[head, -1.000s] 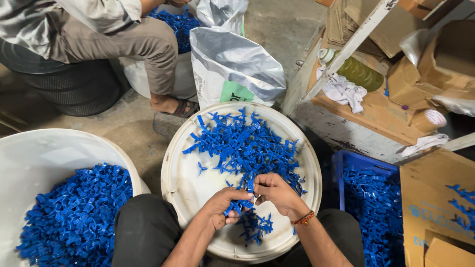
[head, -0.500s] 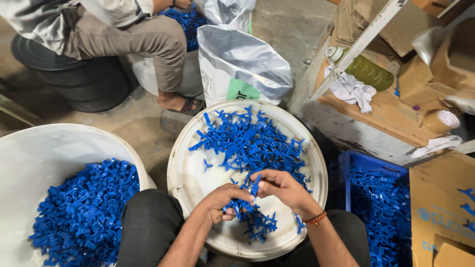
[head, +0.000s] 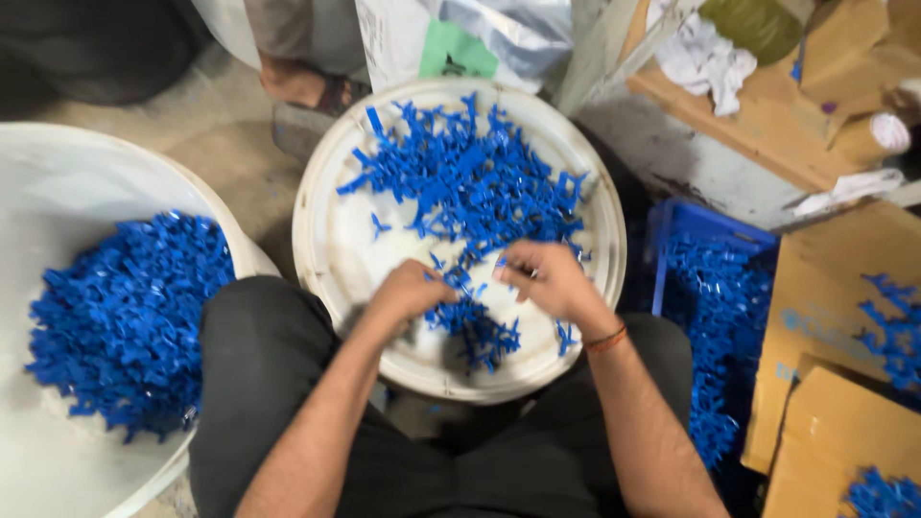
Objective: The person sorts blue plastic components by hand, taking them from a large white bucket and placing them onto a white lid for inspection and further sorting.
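A round white tray (head: 321,254) rests on my lap with a heap of small blue plastic parts (head: 470,177) spread across it. My left hand (head: 408,293) and my right hand (head: 547,278) meet near the tray's front, fingers curled around a blue plastic part (head: 460,280) between them. A smaller clump of blue parts (head: 480,331) lies just below my hands. The frame is blurred, so the exact grip is unclear.
A large white tub (head: 58,192) at my left holds many blue parts (head: 129,321). A blue crate (head: 720,288) of parts stands at my right beside cardboard boxes (head: 835,307). Another person's sandalled foot (head: 307,86) and a white sack (head: 451,38) lie beyond the tray.
The view has swung down and closer to the tray. My hands stay together at the tray's front, working the blue parts; the seated person has mostly left the frame.
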